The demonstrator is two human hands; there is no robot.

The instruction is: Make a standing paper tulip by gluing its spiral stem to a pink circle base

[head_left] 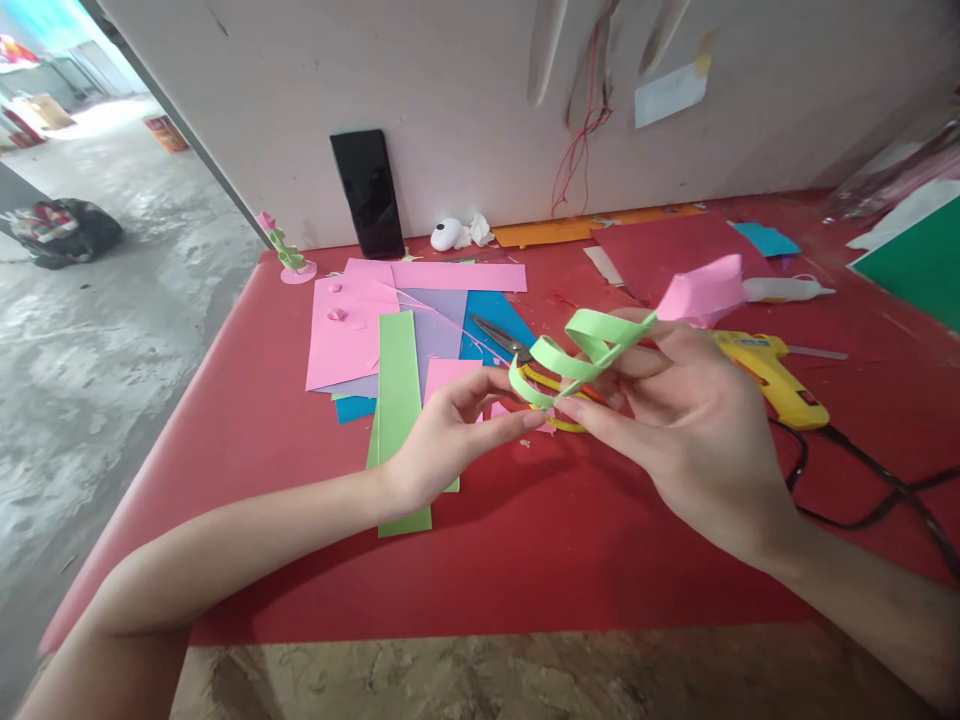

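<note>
A paper flower (592,345) with a pink bloom and a green stem with curled strips is held tilted above the red table. My right hand (690,420) supports its stem, with the bloom pointing to the upper right. Thumb and fingers of my left hand (457,430) pinch the lower end of the green paper. Behind and below the flower, scissors (502,337) with yellow and orange handles lie partly hidden. Under my left hand are green paper strips (397,385), and a pink paper sheet (352,350) lies beyond them.
A yellow glue gun (787,385) with a black cord lies right of my right hand. At the back a black phone (367,195) leans on the wall, near a small finished paper flower (292,258) and a white rounded object (448,235). A glue bottle (784,289) lies behind.
</note>
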